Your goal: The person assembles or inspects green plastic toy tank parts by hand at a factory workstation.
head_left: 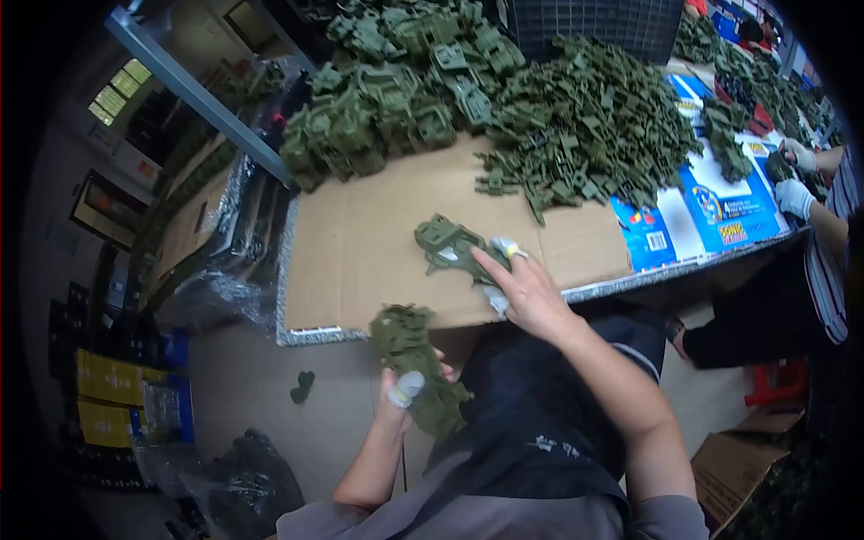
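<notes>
My left hand (396,393), a white covering on its thumb, holds a long olive-green moulded plastic part (416,360) in front of the table edge. The part looks like a toy vehicle body; motion blurs it slightly. Over the table's front, my right hand (538,299) has its fingers around the near end of a second olive-green plastic vehicle part (447,245). That part lies on the cardboard-covered tabletop (351,261). White coverings show on some right fingertips, and the hand hides the part's near end.
Green vehicle bodies (369,117) are stacked at the back left, beside a heap of small green pieces (594,117). Blue printed card (729,202) covers the right side. A co-worker's gloved hand (794,198) works there. One green piece (303,387) lies on the floor.
</notes>
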The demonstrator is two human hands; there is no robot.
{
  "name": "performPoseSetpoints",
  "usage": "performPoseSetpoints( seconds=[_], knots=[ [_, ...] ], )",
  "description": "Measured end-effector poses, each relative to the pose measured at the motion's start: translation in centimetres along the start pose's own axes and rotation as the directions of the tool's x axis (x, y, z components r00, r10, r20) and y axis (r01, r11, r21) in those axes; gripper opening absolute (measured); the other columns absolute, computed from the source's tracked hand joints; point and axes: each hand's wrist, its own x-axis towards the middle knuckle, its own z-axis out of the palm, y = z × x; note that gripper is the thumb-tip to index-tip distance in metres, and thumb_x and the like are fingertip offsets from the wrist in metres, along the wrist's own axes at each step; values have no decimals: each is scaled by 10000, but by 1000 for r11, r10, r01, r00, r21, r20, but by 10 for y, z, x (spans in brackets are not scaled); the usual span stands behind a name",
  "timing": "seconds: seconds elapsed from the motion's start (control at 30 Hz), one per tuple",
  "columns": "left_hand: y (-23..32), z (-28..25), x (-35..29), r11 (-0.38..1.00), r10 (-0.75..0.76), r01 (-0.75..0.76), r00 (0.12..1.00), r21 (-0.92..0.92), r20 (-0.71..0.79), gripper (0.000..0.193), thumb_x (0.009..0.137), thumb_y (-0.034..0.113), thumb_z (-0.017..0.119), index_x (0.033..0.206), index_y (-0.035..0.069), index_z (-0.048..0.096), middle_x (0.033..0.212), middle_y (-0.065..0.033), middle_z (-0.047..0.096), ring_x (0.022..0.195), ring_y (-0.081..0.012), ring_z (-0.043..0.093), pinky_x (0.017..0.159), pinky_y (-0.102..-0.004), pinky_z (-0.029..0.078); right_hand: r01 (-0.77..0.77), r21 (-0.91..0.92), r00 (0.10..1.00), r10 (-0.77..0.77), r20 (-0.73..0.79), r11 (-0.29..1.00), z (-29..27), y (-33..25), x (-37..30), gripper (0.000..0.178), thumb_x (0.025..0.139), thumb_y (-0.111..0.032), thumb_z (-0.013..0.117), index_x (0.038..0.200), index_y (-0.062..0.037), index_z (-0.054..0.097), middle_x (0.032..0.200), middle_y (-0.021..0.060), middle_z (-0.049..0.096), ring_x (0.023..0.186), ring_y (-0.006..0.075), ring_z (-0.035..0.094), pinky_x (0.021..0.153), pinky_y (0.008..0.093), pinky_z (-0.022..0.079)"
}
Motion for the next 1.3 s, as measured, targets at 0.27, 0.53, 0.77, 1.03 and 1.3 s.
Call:
performPoseSetpoints(
  seconds=[0.27, 0.53, 0.77, 1.03, 1.3],
  knots=[
    [-4, 31, 52, 939, 321, -266, 904, 216, -282, 653, 820, 71, 604, 1345, 122, 219, 1302, -105, 372, 1136, -228, 453, 928, -360, 416, -106, 654, 981, 186, -53, 749, 11, -58, -71, 621, 800, -119, 628, 1345, -36, 343, 1308, 211, 409, 1229, 312, 398, 994, 335, 313],
    [-12, 45, 49, 907, 420, -403, 886, 120, -195, 418, 805, 42, 588, 1193, 12, 435, 1119, -98, 544, 992, -211, 559, 834, -335, 482, -120, 501, 989, 145, -11, 857, -5, -72, -81, 651, 775, -97, 629, 1354, -70, 333, 1218, 227, 472, 1115, 386, 474, 894, 360, 422],
    [-15, 33, 39, 954, 298, -297, 938, 29, -180, 366, 904, 190, 441, 1244, 57, 411, 1138, -115, 537, 976, -223, 575, 833, -341, 490, -6, 593, 1000, 8, 0, 805, -13, -50, -88, 639, 803, -115, 618, 1365, -101, 313, 1313, 176, 409, 1206, 308, 410, 973, 359, 351],
    [-24, 12, 38, 675, 604, -487, 797, 555, -35, 727, 763, 470, 603, 1282, 31, 345, 1256, -127, 414, 1127, -258, 457, 955, -382, 391, -455, 883, 864, 182, 470, -117, 3, -38, -111, 665, 788, -37, 627, 1368, -79, 305, 1280, 69, 436, 1131, 159, 468, 912, 265, 394],
    [1, 89, 16, -296, -253, -506, 860, 811, 444, 844, 654, 61, 629, 1391, 55, 217, 1096, -220, 526, 1073, -378, 478, 990, -515, 264, -415, 370, 798, 137, 587, 831, -19, -24, -130, 704, 618, 52, 541, 1297, -14, 366, 1126, 223, 524, 1030, 365, 524, 867, 417, 424]
  ],
)
